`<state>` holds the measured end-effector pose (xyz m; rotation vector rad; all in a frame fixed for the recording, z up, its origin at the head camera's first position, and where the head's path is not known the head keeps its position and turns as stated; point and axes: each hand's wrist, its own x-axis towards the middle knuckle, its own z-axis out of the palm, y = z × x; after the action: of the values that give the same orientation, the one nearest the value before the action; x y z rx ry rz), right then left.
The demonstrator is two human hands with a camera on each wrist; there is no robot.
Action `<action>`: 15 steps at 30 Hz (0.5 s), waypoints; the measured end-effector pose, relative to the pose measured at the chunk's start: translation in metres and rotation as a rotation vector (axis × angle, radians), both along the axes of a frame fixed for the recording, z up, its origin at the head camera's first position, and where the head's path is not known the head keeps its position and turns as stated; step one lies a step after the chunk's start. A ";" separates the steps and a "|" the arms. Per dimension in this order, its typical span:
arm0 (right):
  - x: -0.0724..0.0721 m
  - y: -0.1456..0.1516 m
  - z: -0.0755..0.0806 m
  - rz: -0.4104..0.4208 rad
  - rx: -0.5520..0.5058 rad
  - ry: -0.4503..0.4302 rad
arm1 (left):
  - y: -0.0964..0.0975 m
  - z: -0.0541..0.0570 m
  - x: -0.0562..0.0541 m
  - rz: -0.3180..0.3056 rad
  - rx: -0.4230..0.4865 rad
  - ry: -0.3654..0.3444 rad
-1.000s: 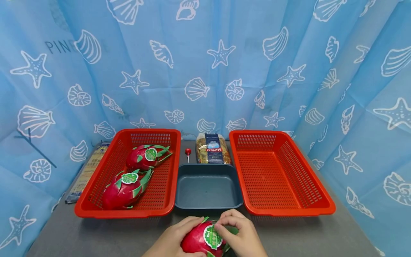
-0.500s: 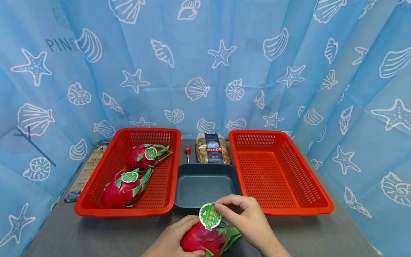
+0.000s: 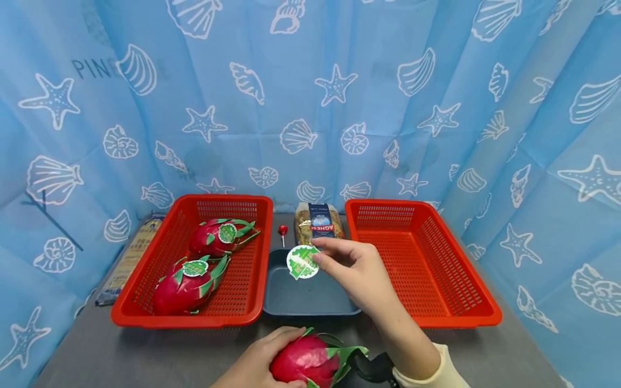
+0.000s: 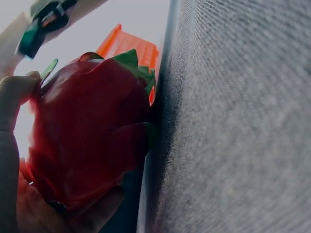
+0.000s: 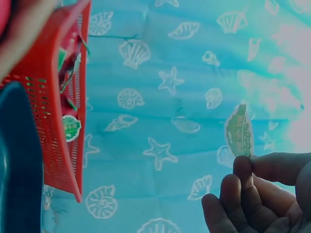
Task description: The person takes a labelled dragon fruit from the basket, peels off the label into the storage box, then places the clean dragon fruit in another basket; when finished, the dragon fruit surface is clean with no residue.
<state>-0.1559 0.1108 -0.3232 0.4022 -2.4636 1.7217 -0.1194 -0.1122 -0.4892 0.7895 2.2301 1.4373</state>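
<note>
My right hand (image 3: 351,269) pinches a round green and white sticker (image 3: 302,262) between thumb and forefinger, held over the dark blue-grey tray (image 3: 310,302). In the right wrist view the sticker (image 5: 239,132) stands up from the fingertips, seen partly edge-on. At the near table edge my left hand (image 3: 264,358) grips a red dragon fruit (image 3: 303,360) from its left side, with green leaf tips pointing right. The left wrist view shows that dragon fruit (image 4: 92,131) close up, fingers curled round it. No sticker shows on its visible skin.
A red basket (image 3: 252,312) at left holds two stickered dragon fruits (image 3: 181,291). Another red basket (image 3: 407,275) stands at right. Behind the tray lie a lollipop (image 3: 283,230) and a pasta bag (image 3: 315,218). A long packet (image 3: 128,258) lies at far left.
The sticker has come off the dragon fruit; my right hand has lifted it up and forward over the tray. My left hand keeps holding the fruit in nearly the same spot.
</note>
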 end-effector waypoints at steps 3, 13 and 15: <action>-0.021 -0.009 0.001 0.023 -0.003 0.006 | -0.001 -0.002 0.001 -0.009 0.019 0.018; -0.081 -0.030 -0.024 0.045 0.030 -0.140 | -0.001 -0.002 0.003 -0.003 0.004 0.054; -0.089 -0.033 -0.030 0.038 0.046 -0.187 | -0.002 -0.003 0.003 -0.008 0.005 0.084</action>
<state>-0.2450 0.0777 -0.3528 0.3063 -2.6453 1.7963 -0.1164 -0.1137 -0.4925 0.8747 2.2835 1.4317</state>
